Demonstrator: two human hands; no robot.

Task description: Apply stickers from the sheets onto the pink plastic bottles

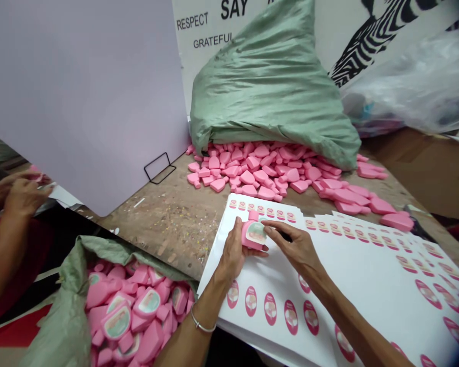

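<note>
My left hand (233, 250) is closed around a small pink bottle (252, 233) held over a white sticker sheet (329, 275). The fingertips of my right hand (294, 244) press on the oval label (257, 230) on the bottle's face. Rows of oval pink stickers (270, 308) line the sheet near my wrists. Beyond the sheet a pile of bare pink bottles (260, 171) spills from a large green sack (275, 86).
A green bag (65, 326) at lower left holds several labelled pink bottles (137, 311). Another person's hands (21, 193) work at the far left behind a lilac divider board (84, 97). The wooden table (168, 219) is littered with scraps. Clear plastic bags (416, 86) lie at right.
</note>
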